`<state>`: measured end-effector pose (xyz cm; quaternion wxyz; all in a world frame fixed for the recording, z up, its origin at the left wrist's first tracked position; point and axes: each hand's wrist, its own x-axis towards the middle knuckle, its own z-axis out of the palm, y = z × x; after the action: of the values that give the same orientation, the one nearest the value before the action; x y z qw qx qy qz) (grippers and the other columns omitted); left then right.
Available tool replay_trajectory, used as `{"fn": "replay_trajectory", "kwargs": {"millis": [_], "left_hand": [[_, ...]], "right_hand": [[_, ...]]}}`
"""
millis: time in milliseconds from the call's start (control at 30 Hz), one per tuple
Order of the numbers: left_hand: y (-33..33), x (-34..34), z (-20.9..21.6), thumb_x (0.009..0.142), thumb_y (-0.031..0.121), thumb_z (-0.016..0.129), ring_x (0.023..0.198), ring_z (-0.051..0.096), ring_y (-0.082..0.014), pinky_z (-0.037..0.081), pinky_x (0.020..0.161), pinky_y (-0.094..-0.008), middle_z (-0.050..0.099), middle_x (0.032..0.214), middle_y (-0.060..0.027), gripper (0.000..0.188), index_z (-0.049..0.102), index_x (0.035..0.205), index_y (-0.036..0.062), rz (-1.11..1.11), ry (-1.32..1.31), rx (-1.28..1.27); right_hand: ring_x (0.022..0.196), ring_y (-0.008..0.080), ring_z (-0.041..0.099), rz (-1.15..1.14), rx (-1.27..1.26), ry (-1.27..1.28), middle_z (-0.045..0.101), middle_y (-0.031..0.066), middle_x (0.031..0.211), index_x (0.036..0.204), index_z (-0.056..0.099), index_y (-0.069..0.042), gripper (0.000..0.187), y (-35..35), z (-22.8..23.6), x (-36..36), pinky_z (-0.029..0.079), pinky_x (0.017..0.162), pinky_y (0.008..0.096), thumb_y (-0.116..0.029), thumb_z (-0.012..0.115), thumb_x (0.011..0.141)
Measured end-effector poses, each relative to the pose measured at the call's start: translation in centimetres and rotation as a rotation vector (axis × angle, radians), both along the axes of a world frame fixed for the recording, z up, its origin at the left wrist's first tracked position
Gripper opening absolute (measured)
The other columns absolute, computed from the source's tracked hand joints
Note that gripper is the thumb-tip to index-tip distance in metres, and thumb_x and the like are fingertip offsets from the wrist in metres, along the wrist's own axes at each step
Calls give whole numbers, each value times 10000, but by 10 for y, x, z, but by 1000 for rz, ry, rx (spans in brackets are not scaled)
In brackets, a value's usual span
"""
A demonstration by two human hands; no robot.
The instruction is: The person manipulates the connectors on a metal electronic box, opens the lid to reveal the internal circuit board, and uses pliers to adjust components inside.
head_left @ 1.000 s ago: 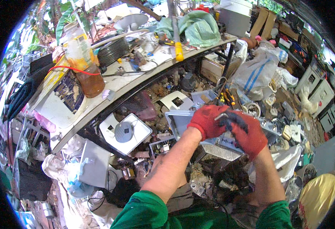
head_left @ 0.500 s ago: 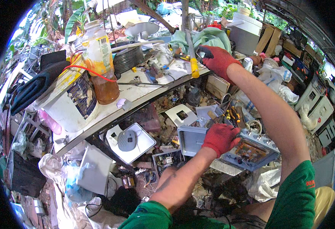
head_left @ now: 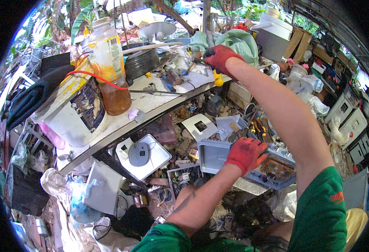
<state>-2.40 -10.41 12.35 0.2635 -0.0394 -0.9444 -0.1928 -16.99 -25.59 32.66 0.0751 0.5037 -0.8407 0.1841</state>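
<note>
Bright daylight from above, soft shadows under the table [head_left: 159, 105], sharp in the middle, bent and black at the edges

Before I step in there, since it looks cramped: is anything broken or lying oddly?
Yes. The grey device under the left hand lies opened up, its insides bare. Loose white plates and circuit boards litter the ground. A red wire loops across the jar on the bench.
</note>
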Motion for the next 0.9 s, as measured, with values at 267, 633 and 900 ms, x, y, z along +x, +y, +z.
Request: {"fn": "replay_trajectory", "kwargs": {"millis": [267,633,900], "left_hand": [[2,5,9,902,404,599,994,649,-297,501,882,-447,683,1068,-93,373,670,1170,155,-4,-35,0],[-2,3,0,902,396,600,1023,639,-279,492,884,-457,675,1107,-71,340,687,1119,150,-12,23,34],[2,5,8,909,402,592,1015,642,-269,489,880,-442,673,1094,-85,367,657,1148,131,-12,-23,24]], "right_hand": [[1103,354,666,-64,116,-23,675,195,1215,1119,718,-42,436,-30,-17,9,538,944,433,-313,682,780],[1157,347,643,10,218,158,664,196,1242,1143,715,-40,436,-46,-19,38,526,972,436,-338,615,840],[1136,346,646,-127,363,232,664,187,1236,1162,688,-64,458,-46,-5,-13,522,976,436,-319,666,781]]}}
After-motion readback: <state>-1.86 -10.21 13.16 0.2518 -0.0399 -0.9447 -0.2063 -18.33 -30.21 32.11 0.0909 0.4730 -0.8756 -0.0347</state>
